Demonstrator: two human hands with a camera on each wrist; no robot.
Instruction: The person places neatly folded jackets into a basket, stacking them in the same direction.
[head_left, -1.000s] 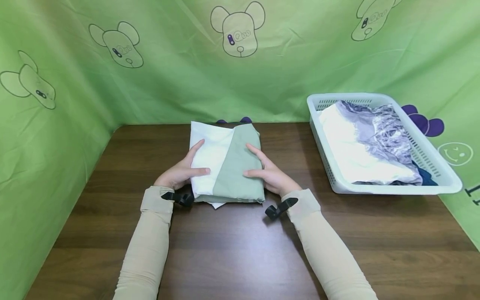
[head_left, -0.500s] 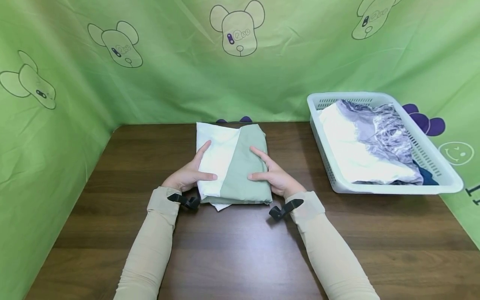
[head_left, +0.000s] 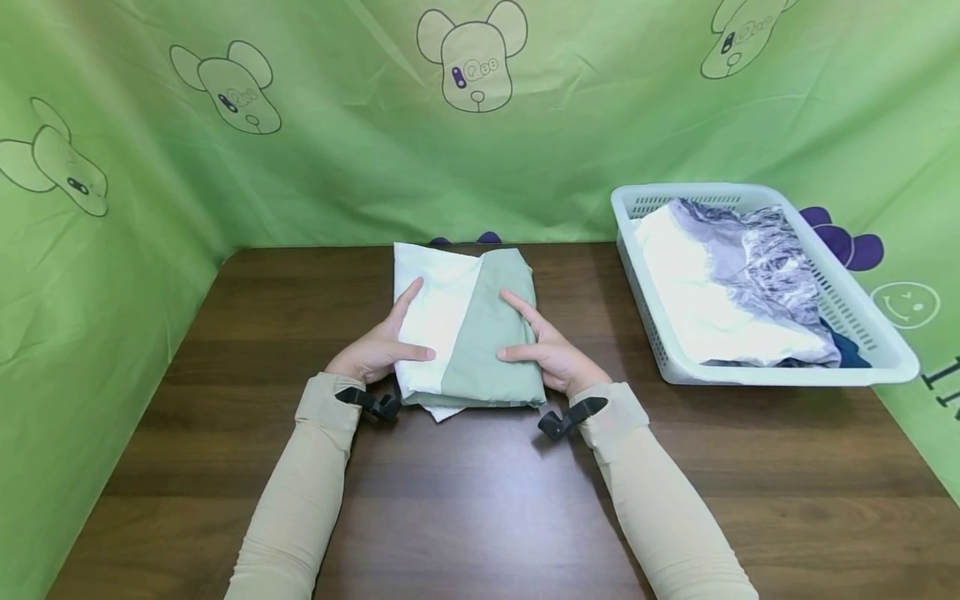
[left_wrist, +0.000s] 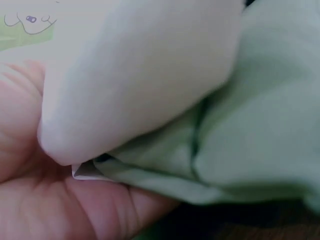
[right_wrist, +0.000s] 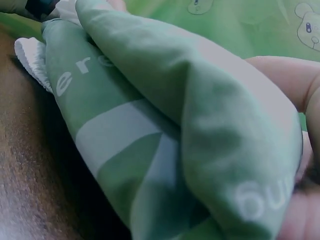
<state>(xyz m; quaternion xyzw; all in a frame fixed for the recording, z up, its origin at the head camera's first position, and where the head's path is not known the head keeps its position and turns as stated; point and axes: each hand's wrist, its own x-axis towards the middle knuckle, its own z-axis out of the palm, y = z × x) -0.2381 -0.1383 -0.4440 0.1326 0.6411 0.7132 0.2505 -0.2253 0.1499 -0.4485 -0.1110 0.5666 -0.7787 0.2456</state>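
A folded white and sage-green garment (head_left: 480,333) lies on the table in the middle of the head view. Its left part is white and its right part green. My left hand (head_left: 382,343) grips its left side, thumb on top. On the opposite side my right hand (head_left: 551,350) holds the green edge in the same way. The other fingers are mostly hidden at the sides and underneath. Up close in the right wrist view, the green layers (right_wrist: 225,125) carry pale lettering, and a gathered white edge (right_wrist: 34,62) sticks out. The left wrist view shows stacked folds (left_wrist: 150,75) against the palm.
A pale blue plastic basket (head_left: 787,377) stands at the right rear of the brown wooden table (head_left: 480,508). White and purple-grey cloth (head_left: 720,283) lies in it, with a dark blue piece (head_left: 847,346) below. A green printed curtain (head_left: 337,167) borders the back and sides.
Both hands have shifted the folded garment a little to the right, mostly in the first half second. Since then the hands and the garment have stayed almost still.
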